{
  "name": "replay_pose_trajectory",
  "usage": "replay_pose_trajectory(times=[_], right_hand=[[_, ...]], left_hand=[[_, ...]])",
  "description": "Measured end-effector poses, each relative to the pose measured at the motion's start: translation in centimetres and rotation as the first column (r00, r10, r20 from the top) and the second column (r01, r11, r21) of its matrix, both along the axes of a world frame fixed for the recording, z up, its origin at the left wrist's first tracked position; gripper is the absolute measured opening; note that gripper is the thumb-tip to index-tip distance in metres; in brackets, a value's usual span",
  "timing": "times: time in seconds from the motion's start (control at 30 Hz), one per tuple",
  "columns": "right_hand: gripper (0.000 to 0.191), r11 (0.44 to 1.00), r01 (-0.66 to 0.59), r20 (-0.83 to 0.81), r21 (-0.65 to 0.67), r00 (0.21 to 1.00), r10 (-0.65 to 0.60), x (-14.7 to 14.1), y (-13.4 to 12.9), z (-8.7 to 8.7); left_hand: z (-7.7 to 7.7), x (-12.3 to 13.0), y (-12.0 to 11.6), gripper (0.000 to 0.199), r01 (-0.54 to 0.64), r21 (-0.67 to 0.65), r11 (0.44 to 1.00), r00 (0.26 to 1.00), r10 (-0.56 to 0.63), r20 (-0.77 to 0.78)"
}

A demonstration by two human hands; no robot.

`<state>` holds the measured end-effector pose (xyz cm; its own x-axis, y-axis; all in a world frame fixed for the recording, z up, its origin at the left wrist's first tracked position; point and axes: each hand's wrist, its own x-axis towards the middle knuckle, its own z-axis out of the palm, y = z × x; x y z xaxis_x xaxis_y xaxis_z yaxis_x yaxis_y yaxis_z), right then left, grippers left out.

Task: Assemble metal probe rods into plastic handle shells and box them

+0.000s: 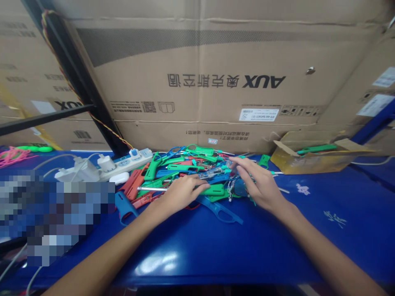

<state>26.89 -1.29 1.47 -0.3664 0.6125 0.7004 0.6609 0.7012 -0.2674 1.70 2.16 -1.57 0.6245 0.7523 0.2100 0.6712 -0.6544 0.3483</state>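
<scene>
My left hand (185, 191) is closed around a green gas lighter (214, 190), over the front of the pile. Its metal tube sticks out to the left and its green handle to the right. My right hand (257, 181) is over the right side of the pile, thumb and fingers stretched forward and apart. Near its fingertips are clear plastic parts (212, 172) and thin white wires (230, 191). The pile mixes green, red and blue lighter bodies, some with metal tubes. A blue lighter handle (224, 213) lies in front of my left hand.
Behind the pile stands a large cardboard box (197, 49). An open carton (311, 162) holding green pieces is at the right. Power strips (125, 164) with plugs and cables sit to the left, by a black metal frame (77, 74). Everything rests on a blue tabletop (197, 255).
</scene>
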Motion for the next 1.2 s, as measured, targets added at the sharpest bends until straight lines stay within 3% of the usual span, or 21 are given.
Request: replay_pose_trajectory(times=[0.4, 0.67, 0.83, 1.2], right_hand=[[0.029, 0.999, 0.012, -0.005, 0.043, 1.000, -0.012, 0.08, 0.19, 0.02], [0.041, 1.000, 0.017, -0.001, 0.000, 1.000, -0.017, 0.23, 0.13, -0.20], [0.032, 0.998, 0.031, 0.003, 0.053, 1.000, -0.031, 0.15, 0.40, -0.14], [0.039, 0.999, 0.020, -0.019, -0.035, 1.000, -0.021, 0.04, 0.11, -0.13]], left_hand=[[0.10, 0.02, -0.10, 0.035, -0.002, 0.001, 1.000, 1.000, 0.002, -0.001], [-0.03, -0.05, -0.02, 0.037, 0.006, 0.014, 1.000, 1.000, -0.006, 0.002], [0.02, -0.03, -0.07, 0.037, -0.005, 0.010, 1.000, 1.000, 0.005, -0.003], [0.09, -0.02, -0.03, 0.038, 0.009, 0.000, 1.000, 1.000, -0.009, -0.002]])
